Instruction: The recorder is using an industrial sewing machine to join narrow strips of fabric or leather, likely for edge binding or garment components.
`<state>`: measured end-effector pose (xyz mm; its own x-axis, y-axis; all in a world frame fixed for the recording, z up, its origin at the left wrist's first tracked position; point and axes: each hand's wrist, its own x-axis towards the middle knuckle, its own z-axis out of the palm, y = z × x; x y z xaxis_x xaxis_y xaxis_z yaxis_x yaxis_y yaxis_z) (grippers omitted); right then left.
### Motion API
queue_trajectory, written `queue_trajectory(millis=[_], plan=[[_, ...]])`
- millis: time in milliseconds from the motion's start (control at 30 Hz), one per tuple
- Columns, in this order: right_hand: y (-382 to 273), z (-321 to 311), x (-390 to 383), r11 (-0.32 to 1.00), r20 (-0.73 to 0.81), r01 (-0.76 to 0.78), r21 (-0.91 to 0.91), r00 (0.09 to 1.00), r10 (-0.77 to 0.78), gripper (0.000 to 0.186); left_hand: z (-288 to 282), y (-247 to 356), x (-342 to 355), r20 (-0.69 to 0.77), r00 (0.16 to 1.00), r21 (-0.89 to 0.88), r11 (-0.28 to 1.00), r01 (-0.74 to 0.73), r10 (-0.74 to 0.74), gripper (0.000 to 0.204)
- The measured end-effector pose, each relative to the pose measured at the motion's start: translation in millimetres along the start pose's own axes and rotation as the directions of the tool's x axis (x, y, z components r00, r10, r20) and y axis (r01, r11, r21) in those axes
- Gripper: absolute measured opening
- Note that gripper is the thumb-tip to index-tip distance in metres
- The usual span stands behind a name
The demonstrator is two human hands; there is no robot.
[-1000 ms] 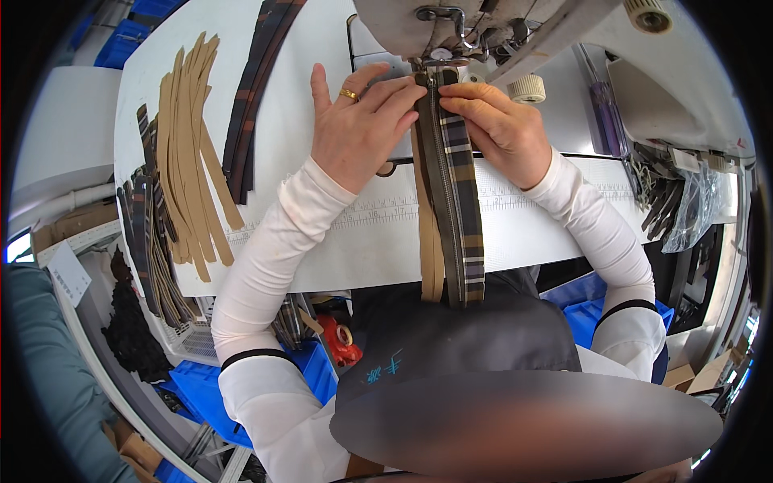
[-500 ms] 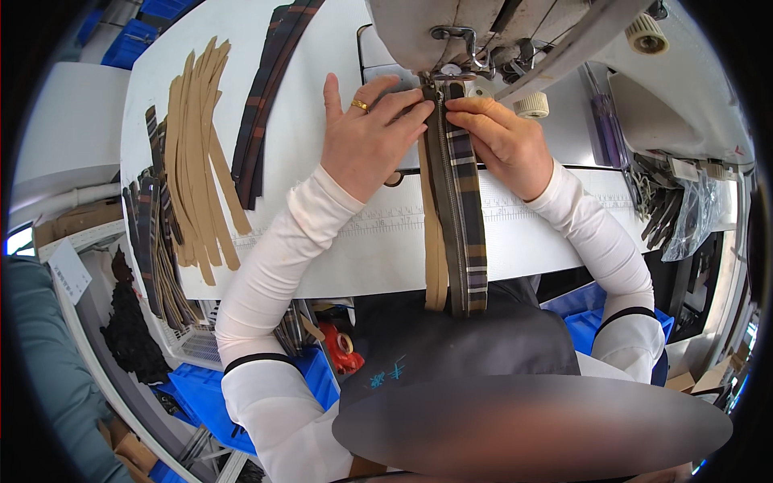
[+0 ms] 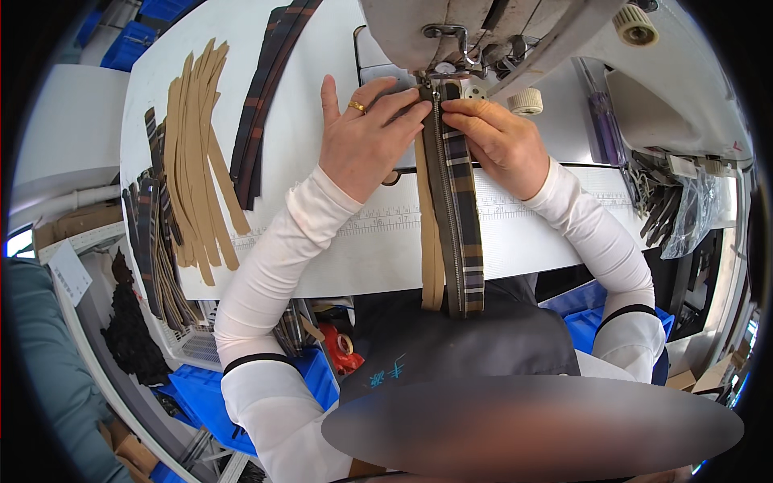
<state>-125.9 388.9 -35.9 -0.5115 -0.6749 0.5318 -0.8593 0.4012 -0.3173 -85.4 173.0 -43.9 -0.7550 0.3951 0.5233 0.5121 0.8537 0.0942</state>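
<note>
A zipper strip [image 3: 453, 249] with a plaid fabric band [image 3: 471, 241] at its right and a tan band [image 3: 430, 258] at its left runs from under the presser foot [image 3: 447, 74] over the table edge. My left hand [image 3: 362, 141] has its fingers spread, fingertips on the strip's upper left side just below the foot. My right hand [image 3: 503, 149] has thumb and fingers closed on the strip's upper right side, near the zipper pull.
The sewing machine [image 3: 419, 28] overhangs the white table [image 3: 322, 258] with its printed ruler. Piles of tan strips [image 3: 193, 161], dark striped strips [image 3: 262, 97] and plaid strips [image 3: 149, 233] lie at left. A screwdriver [image 3: 604, 129] and plastic bag [image 3: 688, 209] are at right; blue bins [image 3: 193, 386] stand below.
The whole view has shifted slightly down since a second ago. Both hands stay on the strip below the foot, with little visible movement of fingers or fabric.
</note>
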Motion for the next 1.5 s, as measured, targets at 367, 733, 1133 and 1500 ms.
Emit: queue_trajectory(millis=[367,733,1133,1500], plan=[[-5,-9,4,0.997,0.049,0.042,-0.062,0.998,-0.039,0.028,2,-2,0,-0.028,1.0,-0.01,1.0,-0.011,0.011,0.03],[-21,-11,8,0.993,0.162,0.031,-0.116,0.987,-0.012,0.037,9,-3,-2,-0.003,0.999,-0.015,0.999,0.041,-0.041,0.023],[-21,-16,4,0.968,0.134,0.087,-0.235,0.989,-0.056,0.037,-48,-58,7,0.053,0.98,0.271,0.947,0.172,-0.193,0.016],[-23,-11,6,0.986,0.106,0.074,-0.147,0.993,-0.059,0.036,-5,-190,46,-0.066,0.913,0.302,0.864,0.403,-0.402,0.024]])
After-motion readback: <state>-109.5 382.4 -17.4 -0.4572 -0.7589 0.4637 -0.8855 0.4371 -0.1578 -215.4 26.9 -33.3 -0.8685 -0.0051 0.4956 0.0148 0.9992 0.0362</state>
